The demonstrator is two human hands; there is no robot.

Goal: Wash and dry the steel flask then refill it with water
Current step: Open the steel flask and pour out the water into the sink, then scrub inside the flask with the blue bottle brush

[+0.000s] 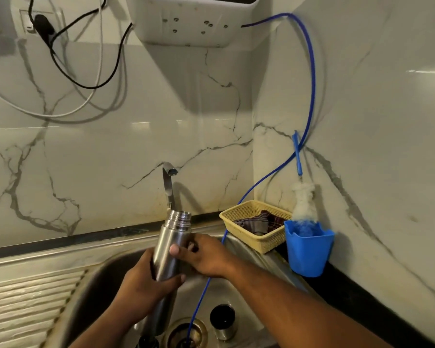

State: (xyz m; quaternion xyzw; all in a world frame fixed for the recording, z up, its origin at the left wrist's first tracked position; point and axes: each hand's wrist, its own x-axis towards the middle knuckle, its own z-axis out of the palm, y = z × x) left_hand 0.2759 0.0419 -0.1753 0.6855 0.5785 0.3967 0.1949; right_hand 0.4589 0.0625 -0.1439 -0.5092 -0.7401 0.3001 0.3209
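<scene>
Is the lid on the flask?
No, the flask has a bare, open threaded mouth at the top.

flask (170,249) over sink (106,285), before tap (168,184), basket (261,238) right of tap, cup (307,252) beside basket

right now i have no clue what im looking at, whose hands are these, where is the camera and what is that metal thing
No machine here: one camera worn on a person's head looks down at their own hands over a steel sink. The left hand grips the lower part of a steel flask; the right hand holds its middle. The flask is open, near the tap. What looks like its cap stands in the basin. To the right are a yellow basket with a cloth and a blue cup holding a brush.
</scene>
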